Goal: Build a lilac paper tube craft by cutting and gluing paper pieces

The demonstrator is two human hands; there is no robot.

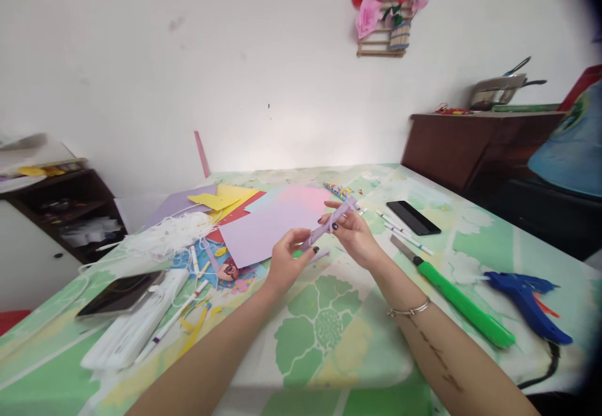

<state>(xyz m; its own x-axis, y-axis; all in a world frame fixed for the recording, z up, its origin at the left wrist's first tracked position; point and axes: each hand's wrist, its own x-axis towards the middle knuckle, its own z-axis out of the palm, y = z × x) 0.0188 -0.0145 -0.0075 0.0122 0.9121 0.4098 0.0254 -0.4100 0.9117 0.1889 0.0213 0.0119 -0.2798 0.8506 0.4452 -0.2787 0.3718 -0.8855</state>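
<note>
Two-handed grip: we're holding the lilac paper roll (339, 215) above the tablecloth (324, 322), left hand (288, 258) pinching its near-left end, right hand (357, 237) gripping its far-right half. Probably light, crushable; we're favouring soft fingertip pressure near both ends.

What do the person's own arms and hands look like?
The left hand and right hand are gloveless, with dark polish on visible nails. No sleeve shows on the left arm or right arm. A thin, silvery bangle circles the right wrist; a dark, script-like marking runs along that forearm, too blurred to read.
</note>
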